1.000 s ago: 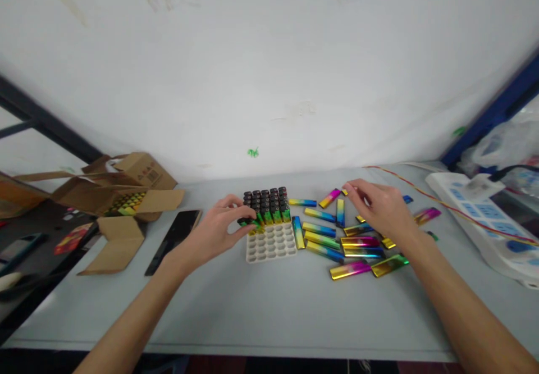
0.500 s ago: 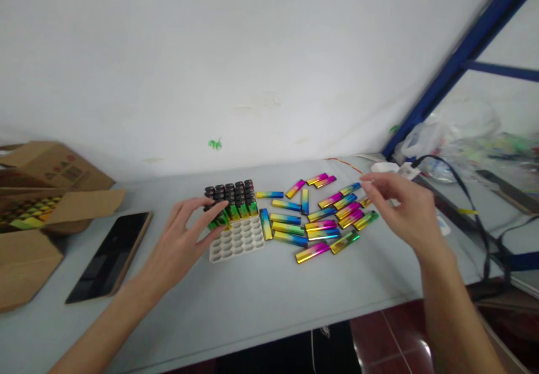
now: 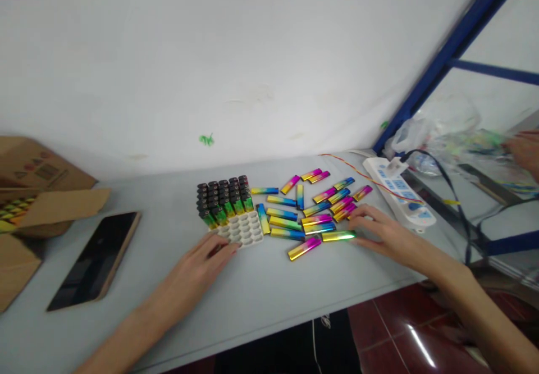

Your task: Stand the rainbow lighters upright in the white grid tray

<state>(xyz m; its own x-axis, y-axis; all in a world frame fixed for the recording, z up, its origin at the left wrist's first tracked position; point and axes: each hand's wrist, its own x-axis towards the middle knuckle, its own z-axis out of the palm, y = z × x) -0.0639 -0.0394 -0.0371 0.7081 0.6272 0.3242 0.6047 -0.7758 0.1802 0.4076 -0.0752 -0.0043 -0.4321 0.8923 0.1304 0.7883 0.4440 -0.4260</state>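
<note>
My left hand (image 3: 200,261) is at the near left corner of a white tray (image 3: 252,240) with rounded holes, thumb and fingers closed at its rim. Several lighters (image 3: 229,208) with black tops and shiny green-yellow bodies stand upright in the tray's back rows; the front holes show bare. My right hand (image 3: 385,233) has its fingertips closed on the right end of a green-and-gold lighter (image 3: 338,236) lying on the table. Around it lie several more shiny lighters (image 3: 318,219) in pink-gold and blue-yellow. Part of the pile is hidden behind my right fingers.
A dark phone (image 3: 95,259) lies left on the table (image 3: 252,301), beside an open cardboard box (image 3: 46,166) holding more lighters. At right are a white power strip (image 3: 400,191) with wires, a blue frame (image 3: 438,65) and plastic bags (image 3: 416,135). Another person's hand (image 3: 526,152) shows at the right edge.
My left hand has moved from the standing lighters down to the tray's near edge. My right hand has come down and left onto the green-and-gold lighter, which has turned. The view has shifted slightly.
</note>
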